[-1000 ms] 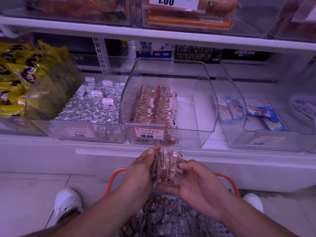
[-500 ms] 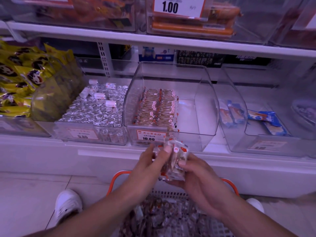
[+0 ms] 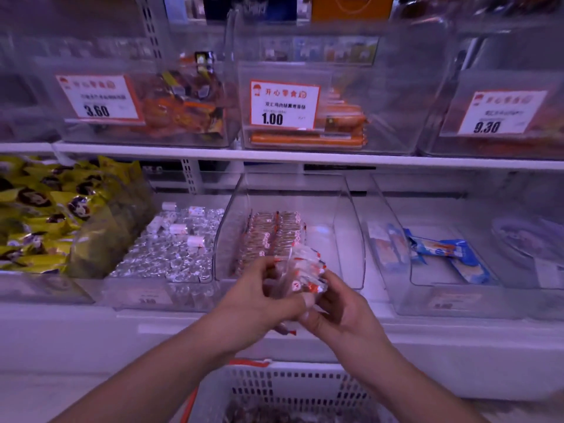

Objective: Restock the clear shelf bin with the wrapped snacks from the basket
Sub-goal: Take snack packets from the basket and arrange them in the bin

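Wrapped snacks [image 3: 300,270] in both hands

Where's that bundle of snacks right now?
The bundle is centre frame, held by both the left hand and right hand, at the clear bin's front.

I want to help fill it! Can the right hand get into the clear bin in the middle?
Probably yes. The right hand is just in front of the clear bin, whose top is open and right side bare. But both hands hold the snack bundle.
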Action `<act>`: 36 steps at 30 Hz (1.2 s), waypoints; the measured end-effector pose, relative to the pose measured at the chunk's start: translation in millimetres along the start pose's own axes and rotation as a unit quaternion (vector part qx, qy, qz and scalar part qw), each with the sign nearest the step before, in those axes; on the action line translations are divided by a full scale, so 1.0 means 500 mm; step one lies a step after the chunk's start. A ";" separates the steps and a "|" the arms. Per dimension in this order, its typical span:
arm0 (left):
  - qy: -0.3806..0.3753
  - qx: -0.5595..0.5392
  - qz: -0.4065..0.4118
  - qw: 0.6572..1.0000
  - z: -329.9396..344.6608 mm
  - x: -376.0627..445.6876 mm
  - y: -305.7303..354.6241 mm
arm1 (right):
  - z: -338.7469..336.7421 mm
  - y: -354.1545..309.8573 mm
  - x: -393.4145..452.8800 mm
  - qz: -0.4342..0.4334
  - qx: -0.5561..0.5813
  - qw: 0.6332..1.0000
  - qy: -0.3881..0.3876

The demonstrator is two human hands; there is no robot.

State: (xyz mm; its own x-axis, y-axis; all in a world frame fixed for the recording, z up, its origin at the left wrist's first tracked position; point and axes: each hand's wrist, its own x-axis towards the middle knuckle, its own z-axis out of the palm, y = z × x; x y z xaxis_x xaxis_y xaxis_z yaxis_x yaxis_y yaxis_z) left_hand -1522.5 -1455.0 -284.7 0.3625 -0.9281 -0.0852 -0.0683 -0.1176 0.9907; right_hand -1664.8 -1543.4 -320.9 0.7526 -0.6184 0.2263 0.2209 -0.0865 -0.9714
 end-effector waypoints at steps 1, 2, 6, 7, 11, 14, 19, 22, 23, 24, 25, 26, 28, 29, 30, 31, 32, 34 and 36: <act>-0.007 0.010 0.012 1.000 0.002 0.014 0.016 | -0.006 -0.003 0.012 -0.013 0.009 1.000 0.011; -0.023 0.019 0.030 0.999 0.001 0.029 0.033 | -0.013 -0.007 0.025 -0.026 0.011 0.999 0.018; -0.084 0.126 0.098 0.984 -0.013 0.124 0.109 | -0.050 -0.028 0.103 -0.038 -0.056 0.997 0.024; -0.090 0.141 0.101 0.981 -0.016 0.154 0.120 | -0.061 -0.036 0.124 -0.031 -0.094 0.995 0.026; -0.099 0.123 0.084 0.984 -0.030 0.283 0.118 | -0.118 -0.068 0.199 0.016 -0.292 0.955 0.040; -0.075 0.188 0.104 0.974 -0.041 0.391 0.087 | -0.166 -0.074 0.183 -0.015 -0.354 0.920 0.170; -0.146 0.531 0.216 0.806 0.008 0.562 0.024 | -0.212 -0.011 0.101 -0.104 -0.431 0.876 0.190; -0.169 0.594 0.212 0.757 0.042 0.618 -0.008 | -0.210 0.014 0.096 -0.141 -0.509 0.833 0.167; -0.166 0.607 0.212 0.748 0.044 0.626 -0.023 | -0.206 0.022 0.099 -0.140 -0.517 0.829 0.161; -0.164 0.612 0.208 0.745 0.043 0.628 -0.040 | -0.205 0.028 0.103 -0.120 -0.509 0.839 0.152; -0.167 0.613 0.200 0.746 0.041 0.629 -0.059 | -0.206 0.033 0.106 -0.093 -0.488 0.856 0.142; -0.170 0.620 0.184 0.744 0.040 0.625 -0.078 | -0.208 0.042 0.106 -0.058 -0.471 0.871 0.126; -0.163 0.657 0.156 0.719 0.038 0.621 -0.107 | -0.207 0.058 0.104 -0.013 -0.468 0.878 0.098; -0.158 0.677 0.160 0.700 0.036 0.622 -0.112 | -0.208 0.065 0.104 -0.009 -0.468 0.878 0.096; -0.154 0.694 0.176 0.681 0.033 0.622 -0.110 | -0.208 0.069 0.105 -0.010 -0.460 0.882 0.100; -0.150 0.706 0.198 0.663 0.028 0.620 -0.105 | -0.208 0.074 0.105 -0.011 -0.453 0.885 0.105; -0.144 0.713 0.222 0.649 0.025 0.614 -0.099 | -0.209 0.079 0.103 -0.013 -0.446 0.888 0.108; -0.135 0.717 0.236 0.642 0.018 0.598 -0.091 | -0.209 0.089 0.097 -0.003 -0.430 0.895 0.117; -0.136 0.715 0.209 0.654 0.009 0.586 -0.091 | -0.202 0.095 0.092 0.010 -0.406 0.905 0.122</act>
State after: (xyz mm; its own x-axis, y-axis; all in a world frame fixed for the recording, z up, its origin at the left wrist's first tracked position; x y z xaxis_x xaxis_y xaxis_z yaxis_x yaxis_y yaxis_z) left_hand -1417.1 -1723.1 -355.4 -0.1304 -0.9903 -0.0469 -0.9776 0.1363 -0.1605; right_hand -1682.4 -1655.0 -363.7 0.5696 -0.7721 0.2818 -0.3955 -0.5580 -0.7295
